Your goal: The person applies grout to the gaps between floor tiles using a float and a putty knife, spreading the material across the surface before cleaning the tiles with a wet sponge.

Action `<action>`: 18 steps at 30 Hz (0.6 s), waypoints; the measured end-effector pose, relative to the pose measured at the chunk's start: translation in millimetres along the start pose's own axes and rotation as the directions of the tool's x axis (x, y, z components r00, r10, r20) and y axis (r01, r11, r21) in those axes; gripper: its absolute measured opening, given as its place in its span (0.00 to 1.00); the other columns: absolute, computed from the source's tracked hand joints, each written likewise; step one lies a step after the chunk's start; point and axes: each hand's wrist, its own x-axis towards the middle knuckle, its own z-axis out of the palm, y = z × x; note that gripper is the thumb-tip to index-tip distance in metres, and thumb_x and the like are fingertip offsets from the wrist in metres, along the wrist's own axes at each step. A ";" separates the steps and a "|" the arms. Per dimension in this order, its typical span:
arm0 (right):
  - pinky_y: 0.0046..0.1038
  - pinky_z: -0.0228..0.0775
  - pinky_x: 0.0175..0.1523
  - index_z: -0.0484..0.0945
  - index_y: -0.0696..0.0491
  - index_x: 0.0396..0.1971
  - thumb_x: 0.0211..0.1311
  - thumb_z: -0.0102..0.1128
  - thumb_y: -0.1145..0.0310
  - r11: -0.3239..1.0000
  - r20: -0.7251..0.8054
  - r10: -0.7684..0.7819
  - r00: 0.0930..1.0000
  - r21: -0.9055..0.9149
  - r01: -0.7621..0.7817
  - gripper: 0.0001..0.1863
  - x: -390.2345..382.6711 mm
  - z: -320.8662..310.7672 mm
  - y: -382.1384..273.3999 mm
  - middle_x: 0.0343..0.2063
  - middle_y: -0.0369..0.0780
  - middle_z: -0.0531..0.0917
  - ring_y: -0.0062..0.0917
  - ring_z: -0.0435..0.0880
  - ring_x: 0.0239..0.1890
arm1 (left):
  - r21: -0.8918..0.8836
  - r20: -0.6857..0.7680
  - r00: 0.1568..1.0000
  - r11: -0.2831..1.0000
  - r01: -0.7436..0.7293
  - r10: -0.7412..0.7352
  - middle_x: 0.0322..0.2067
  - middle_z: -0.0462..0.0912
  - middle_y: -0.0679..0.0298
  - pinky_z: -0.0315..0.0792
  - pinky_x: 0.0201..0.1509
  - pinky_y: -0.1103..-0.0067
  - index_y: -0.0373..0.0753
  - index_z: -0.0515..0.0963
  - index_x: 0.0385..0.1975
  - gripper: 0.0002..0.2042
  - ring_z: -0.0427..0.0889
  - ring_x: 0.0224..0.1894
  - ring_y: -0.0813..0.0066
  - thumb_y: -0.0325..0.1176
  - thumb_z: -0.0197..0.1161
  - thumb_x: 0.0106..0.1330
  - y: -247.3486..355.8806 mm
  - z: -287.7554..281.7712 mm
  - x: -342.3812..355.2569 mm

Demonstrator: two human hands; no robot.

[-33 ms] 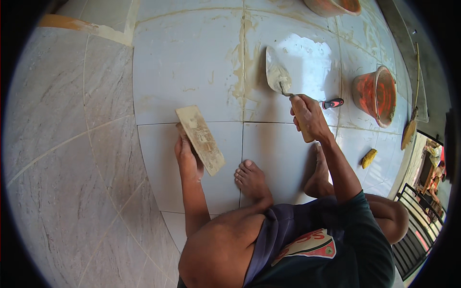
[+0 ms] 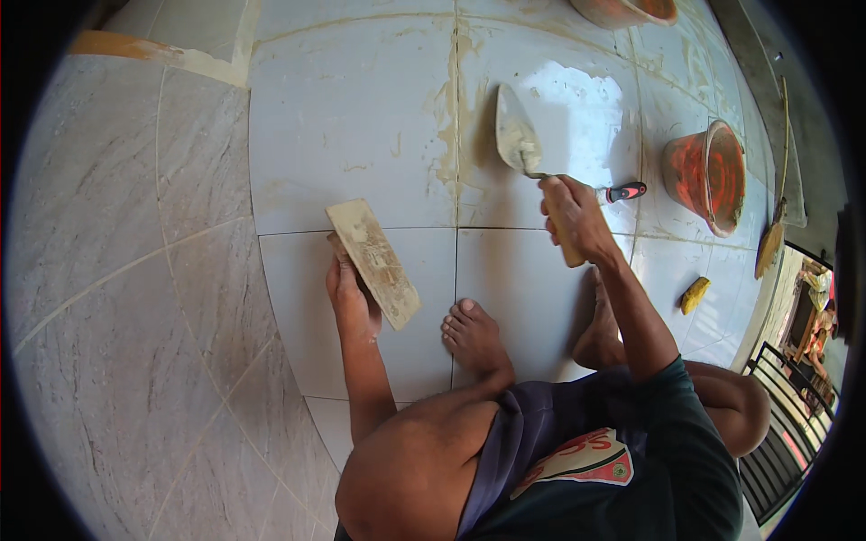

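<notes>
My left hand point(image 2: 347, 284) is closed on a rectangular float point(image 2: 373, 263), its pale face smeared with dried beige paste and tilted upward. The float's grip is hidden behind it. My right hand point(image 2: 577, 219) is wrapped around the wooden handle of a pointing trowel point(image 2: 518, 135). A lump of pale paste lies on the trowel blade, which points away from me over the white tiles. Both tools appear to be above the floor. Just beyond my right hand lies a tool with a red and black handle point(image 2: 627, 191); its other end is partly hidden.
White floor tiles point(image 2: 352, 117) carry beige smears along their joints; grey marbled tiles point(image 2: 99, 243) spread at left. An orange-stained bucket point(image 2: 690, 171) stands at right, another bucket point(image 2: 618, 11) at the far edge. A yellow sponge point(image 2: 695, 295), a broom point(image 2: 769, 248) and a black railing point(image 2: 785, 406) are at right.
The trowel has shifted slightly left and away from me, its blade turning a little. The float has moved very slightly left.
</notes>
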 end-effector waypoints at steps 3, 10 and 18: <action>0.26 0.73 0.22 0.73 0.60 0.43 0.74 0.44 0.47 0.985 0.171 -0.039 0.985 0.170 0.009 0.26 -13.2 46.4 14.3 0.26 0.39 0.75 0.20 0.76 0.20 | -0.028 -0.045 0.998 0.999 -0.047 0.045 0.48 0.79 0.57 0.79 0.45 0.69 0.34 0.69 0.58 0.19 0.82 0.45 0.66 0.41 0.41 0.79 -9.9 6.6 0.1; 0.27 0.71 0.21 0.69 0.60 0.43 0.77 0.39 0.51 0.945 0.269 0.059 0.961 0.296 -0.141 0.23 -75.3 113.5 23.8 0.26 0.39 0.74 0.21 0.75 0.18 | -0.015 -0.169 0.975 0.989 -0.148 0.143 0.51 0.78 0.54 0.78 0.48 0.67 0.33 0.67 0.61 0.22 0.81 0.48 0.61 0.43 0.46 0.77 -3.3 -22.6 -28.8; 0.27 0.71 0.23 0.68 0.56 0.42 0.77 0.37 0.52 0.960 0.320 0.128 0.939 0.197 -0.199 0.20 -97.2 127.0 39.0 0.26 0.36 0.73 0.20 0.75 0.20 | 0.149 -0.164 0.955 0.964 -0.222 0.246 0.50 0.78 0.59 0.76 0.49 0.73 0.33 0.68 0.60 0.20 0.79 0.48 0.68 0.41 0.51 0.77 4.1 -17.7 -26.3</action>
